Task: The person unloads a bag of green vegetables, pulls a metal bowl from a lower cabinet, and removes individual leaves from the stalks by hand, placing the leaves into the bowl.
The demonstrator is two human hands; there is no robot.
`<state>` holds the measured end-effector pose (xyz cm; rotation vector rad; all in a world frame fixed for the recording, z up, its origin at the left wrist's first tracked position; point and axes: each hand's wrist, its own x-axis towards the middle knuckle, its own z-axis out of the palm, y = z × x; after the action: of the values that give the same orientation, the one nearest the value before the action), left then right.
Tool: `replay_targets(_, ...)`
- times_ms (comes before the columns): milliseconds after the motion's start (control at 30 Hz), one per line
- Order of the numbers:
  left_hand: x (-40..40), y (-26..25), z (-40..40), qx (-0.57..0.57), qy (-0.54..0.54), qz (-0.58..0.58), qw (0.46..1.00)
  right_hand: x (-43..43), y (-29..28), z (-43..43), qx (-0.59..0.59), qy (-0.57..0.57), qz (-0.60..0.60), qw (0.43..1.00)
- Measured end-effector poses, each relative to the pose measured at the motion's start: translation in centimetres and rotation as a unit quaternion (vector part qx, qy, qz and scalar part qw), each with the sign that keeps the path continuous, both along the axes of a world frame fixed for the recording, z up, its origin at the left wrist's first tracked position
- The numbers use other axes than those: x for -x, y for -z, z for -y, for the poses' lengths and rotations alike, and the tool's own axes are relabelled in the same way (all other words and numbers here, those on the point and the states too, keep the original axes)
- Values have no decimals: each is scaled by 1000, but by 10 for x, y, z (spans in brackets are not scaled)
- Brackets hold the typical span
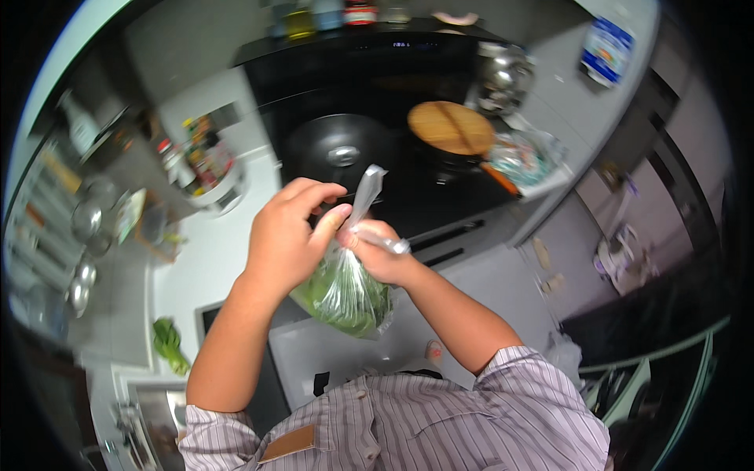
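Observation:
A clear plastic bag of leafy greens hangs in front of me, its neck gathered and twisted, with two ends sticking out above. My right hand is closed round the bag's neck. My left hand is at the neck's left side, thumb tip close to the plastic and fingers curled apart; whether it grips the plastic is unclear. Beyond the hands, a black wok stands on the black stove. A head of green leafy vegetable lies on the white counter at the left.
A pot with a round wooden lid stands on the stove's right side, near a plastic bag. At the left, a white holder contains bottles and packets. A sink is at lower left; an open drawer or rack is at lower right.

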<state>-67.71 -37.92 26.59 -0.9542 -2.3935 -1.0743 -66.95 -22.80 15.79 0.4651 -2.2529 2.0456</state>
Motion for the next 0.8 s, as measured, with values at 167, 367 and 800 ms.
replay_targets(167, -3, 18, -141, -5, 82, -60, 995, -41, -5, -166, 192, 135, 13, 972)
replay_targets(367, 2, 110, -318, -85, 159, 162, 970, -94, 14, -339, 278, 304, 30, 911)
replay_targets(800, 0, 183, -554, -143, 319, 753, 557, -76, 41, -533, 86, 504, 10, 859)
